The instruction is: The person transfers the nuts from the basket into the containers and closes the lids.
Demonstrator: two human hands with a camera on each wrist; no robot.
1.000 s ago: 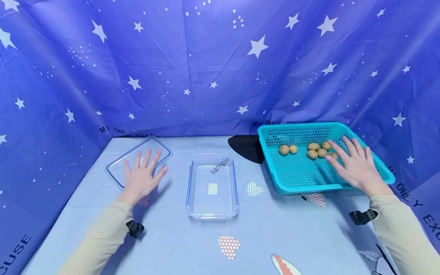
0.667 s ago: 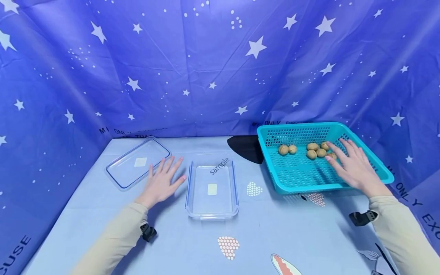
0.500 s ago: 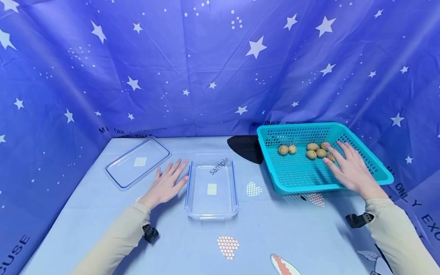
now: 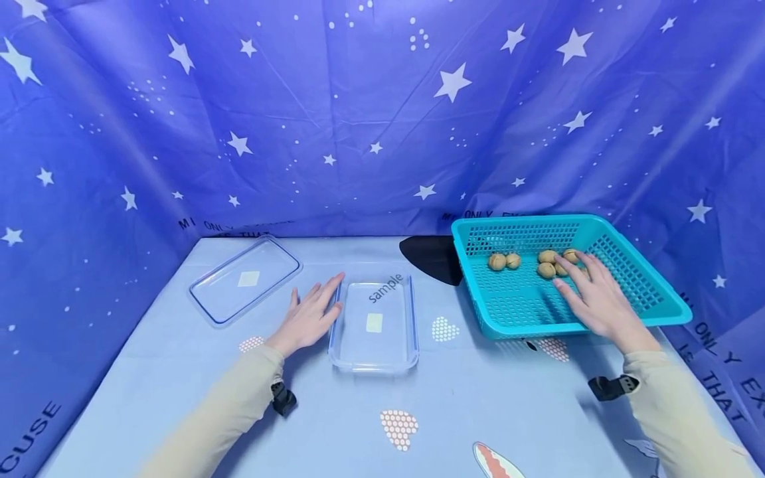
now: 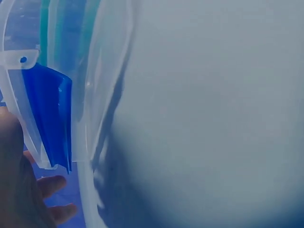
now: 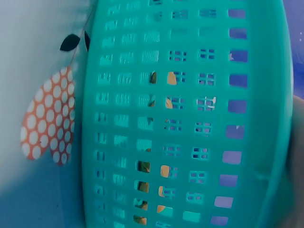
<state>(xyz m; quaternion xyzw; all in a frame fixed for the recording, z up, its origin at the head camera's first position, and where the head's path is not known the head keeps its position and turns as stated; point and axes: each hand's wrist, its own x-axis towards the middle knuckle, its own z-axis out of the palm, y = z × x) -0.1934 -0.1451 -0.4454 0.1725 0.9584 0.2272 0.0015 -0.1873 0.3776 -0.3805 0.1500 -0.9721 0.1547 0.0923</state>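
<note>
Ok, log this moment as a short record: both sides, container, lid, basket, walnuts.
Left grip: fingers extended at the container's left edge; contact unclear
Right grip: fingers extended over the walnut cluster; contact unclear
Container: clear, uncovered, no walnuts inside
Lid: clear with blue edging, lying left of the container
Basket: teal, right of the container, holding all visible walnuts
Walnuts: two at left, a cluster farther right, partly hidden; full count unclear

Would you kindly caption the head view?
Left hand at clear rectangular plastic container, right hand over brown walnuts in rectangular teal plastic basket.
</note>
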